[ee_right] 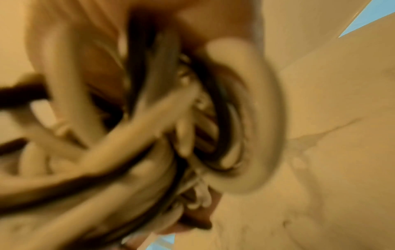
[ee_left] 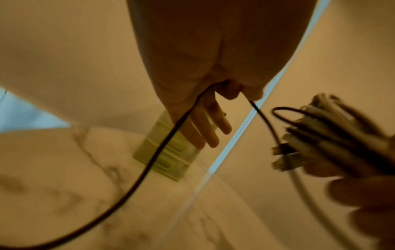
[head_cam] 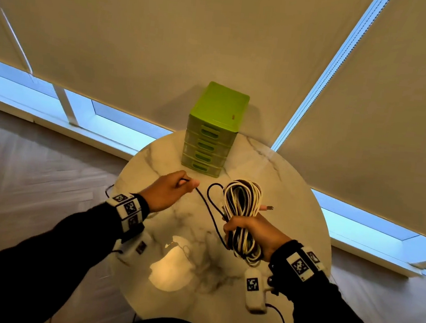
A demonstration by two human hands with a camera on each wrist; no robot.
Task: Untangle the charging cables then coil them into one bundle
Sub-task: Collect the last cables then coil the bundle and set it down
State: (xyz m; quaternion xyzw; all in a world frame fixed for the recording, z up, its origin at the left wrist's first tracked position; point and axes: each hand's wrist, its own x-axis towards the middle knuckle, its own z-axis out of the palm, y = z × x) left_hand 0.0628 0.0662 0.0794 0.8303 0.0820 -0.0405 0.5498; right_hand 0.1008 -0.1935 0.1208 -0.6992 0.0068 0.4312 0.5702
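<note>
Head view: the right hand (head_cam: 254, 231) clenches a coiled bundle of white and black charging cables (head_cam: 241, 206) above the round marble desk (head_cam: 295, 196), near its far edge and close to the green plastic 4-drawer box (head_cam: 213, 132). The left hand (head_cam: 169, 193) pinches the loose thin black cable (head_cam: 208, 208) between thumb and forefinger, its other fingers (ee_left: 205, 128) extended. Pulling hard could drag loops out of the bundle; the blurred right wrist view probably shows crossed strands, which might snag.
</note>
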